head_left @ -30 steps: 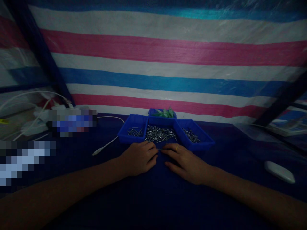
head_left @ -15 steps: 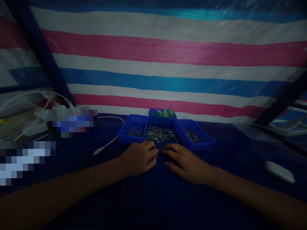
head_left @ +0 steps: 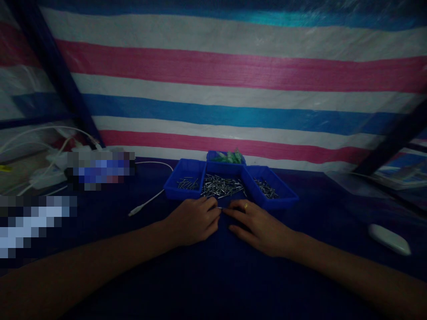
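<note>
My left hand [head_left: 196, 222] is closed in a pinch on a thin metal pin [head_left: 219, 207], whose bright end pokes out to the right. My right hand [head_left: 258, 226], with a ring on one finger, rests on the dark blue table facing it. Its index fingertip is at or close to the pin's end, while the thumb stands apart below. Just beyond both hands lies a loose pile of metal pins [head_left: 222, 186]. A blue bin on the left [head_left: 170, 190] and a blue bin on the right [head_left: 288, 198] flank the pile, each holding similar pins.
Behind the pile, another blue bin [head_left: 211, 165] contains green and clear plastic pieces [head_left: 230, 157]. A white cable [head_left: 147, 203] trails on the left, near power strips. A white oval object [head_left: 389, 239] sits at right. Striped sheeting [head_left: 233, 98] closes off the back.
The pin between my hands shows slightly more clearly now. Both hands have stayed almost in place, and the bins and pile are unchanged.
</note>
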Action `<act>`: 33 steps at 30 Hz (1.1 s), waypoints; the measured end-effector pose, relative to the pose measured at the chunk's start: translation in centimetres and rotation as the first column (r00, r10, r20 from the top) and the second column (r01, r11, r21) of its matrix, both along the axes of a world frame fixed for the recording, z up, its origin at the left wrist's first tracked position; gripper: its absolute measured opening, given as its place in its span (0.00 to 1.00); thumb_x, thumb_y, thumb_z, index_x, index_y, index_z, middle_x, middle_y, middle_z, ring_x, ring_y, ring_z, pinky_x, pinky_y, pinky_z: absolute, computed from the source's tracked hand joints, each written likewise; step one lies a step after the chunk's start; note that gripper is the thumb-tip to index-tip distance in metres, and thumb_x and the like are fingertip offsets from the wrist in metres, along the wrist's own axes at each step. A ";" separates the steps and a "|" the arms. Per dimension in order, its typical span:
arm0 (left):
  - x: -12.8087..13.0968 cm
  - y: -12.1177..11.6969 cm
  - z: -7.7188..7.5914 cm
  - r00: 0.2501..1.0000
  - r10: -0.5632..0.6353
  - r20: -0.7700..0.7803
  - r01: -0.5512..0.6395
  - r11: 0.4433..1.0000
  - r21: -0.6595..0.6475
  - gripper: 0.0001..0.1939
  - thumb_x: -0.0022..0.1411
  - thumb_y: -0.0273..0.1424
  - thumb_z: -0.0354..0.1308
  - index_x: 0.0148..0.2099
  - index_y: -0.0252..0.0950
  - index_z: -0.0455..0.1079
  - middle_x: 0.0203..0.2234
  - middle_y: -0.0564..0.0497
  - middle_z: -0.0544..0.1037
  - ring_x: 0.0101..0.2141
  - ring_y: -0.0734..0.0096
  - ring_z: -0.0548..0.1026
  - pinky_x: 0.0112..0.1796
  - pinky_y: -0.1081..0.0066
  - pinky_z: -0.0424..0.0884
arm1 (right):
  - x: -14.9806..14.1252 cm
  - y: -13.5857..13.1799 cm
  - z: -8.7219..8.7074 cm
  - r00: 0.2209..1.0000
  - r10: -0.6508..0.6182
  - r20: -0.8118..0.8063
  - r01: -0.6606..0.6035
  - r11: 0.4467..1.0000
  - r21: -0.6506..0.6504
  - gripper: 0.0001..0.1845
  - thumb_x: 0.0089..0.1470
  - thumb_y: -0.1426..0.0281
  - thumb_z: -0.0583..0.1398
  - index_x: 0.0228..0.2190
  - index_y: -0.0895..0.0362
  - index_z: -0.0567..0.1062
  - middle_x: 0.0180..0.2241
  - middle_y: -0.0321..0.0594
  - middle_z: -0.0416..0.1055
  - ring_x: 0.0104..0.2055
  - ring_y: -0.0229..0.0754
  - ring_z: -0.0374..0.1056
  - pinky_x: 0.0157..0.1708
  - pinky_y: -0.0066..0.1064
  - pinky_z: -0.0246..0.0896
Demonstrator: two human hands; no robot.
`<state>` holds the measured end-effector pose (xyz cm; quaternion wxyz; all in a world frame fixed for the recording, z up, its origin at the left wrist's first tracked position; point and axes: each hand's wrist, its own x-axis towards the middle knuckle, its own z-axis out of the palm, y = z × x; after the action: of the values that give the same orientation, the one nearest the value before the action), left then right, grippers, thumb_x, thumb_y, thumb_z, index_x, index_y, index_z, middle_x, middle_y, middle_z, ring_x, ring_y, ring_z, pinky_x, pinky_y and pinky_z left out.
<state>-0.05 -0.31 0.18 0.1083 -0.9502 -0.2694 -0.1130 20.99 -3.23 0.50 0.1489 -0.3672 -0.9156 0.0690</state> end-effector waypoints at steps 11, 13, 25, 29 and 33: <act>0.0 -0.1 0.2 1.000 0.004 0.006 -0.004 1.000 0.002 0.11 0.63 0.30 0.44 0.42 0.33 0.66 0.35 0.48 0.68 0.32 0.70 0.70 0.29 0.71 0.68 | 0.0 0.0 0.1 1.000 0.005 0.014 -0.005 1.000 -0.003 0.22 0.58 0.65 0.52 0.53 0.58 0.63 0.46 0.47 0.61 0.47 0.44 0.59 0.47 0.39 0.57; 0.0 -0.1 0.2 1.000 0.004 0.008 -0.004 1.000 0.002 0.11 0.63 0.30 0.44 0.42 0.33 0.66 0.35 0.48 0.68 0.31 0.70 0.70 0.28 0.71 0.68 | 0.0 0.0 0.0 1.000 0.005 0.014 -0.005 1.000 0.001 0.22 0.58 0.65 0.52 0.53 0.59 0.62 0.46 0.48 0.61 0.47 0.45 0.58 0.48 0.39 0.57; 0.1 -0.1 0.1 1.000 0.014 0.009 -0.014 1.000 0.002 0.12 0.63 0.30 0.44 0.43 0.33 0.67 0.36 0.48 0.69 0.32 0.69 0.70 0.28 0.70 0.69 | 0.0 -0.1 0.2 1.000 0.006 0.010 -0.007 1.000 0.008 0.22 0.57 0.66 0.52 0.53 0.58 0.62 0.45 0.48 0.61 0.46 0.45 0.59 0.46 0.41 0.58; 0.1 -0.1 0.1 1.000 0.015 0.007 -0.015 1.000 0.007 0.12 0.63 0.30 0.45 0.42 0.34 0.67 0.36 0.48 0.69 0.31 0.69 0.70 0.27 0.71 0.68 | 0.0 -0.1 0.2 1.000 0.012 0.013 -0.012 1.000 0.013 0.22 0.57 0.66 0.52 0.52 0.58 0.63 0.44 0.48 0.61 0.45 0.46 0.59 0.46 0.41 0.59; 0.0 -0.1 0.0 1.000 -0.016 -0.001 0.016 1.000 -0.011 0.12 0.63 0.30 0.44 0.43 0.34 0.66 0.36 0.48 0.69 0.32 0.70 0.70 0.30 0.71 0.68 | 0.0 -0.1 0.2 1.000 0.006 0.030 -0.006 1.000 0.012 0.22 0.57 0.65 0.52 0.53 0.59 0.63 0.45 0.49 0.62 0.47 0.46 0.59 0.47 0.41 0.58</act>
<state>0.00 -0.39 0.18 0.1025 -0.9529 -0.2626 -0.1117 21.00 -3.30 0.70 0.1374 -0.3646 -0.9191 0.0583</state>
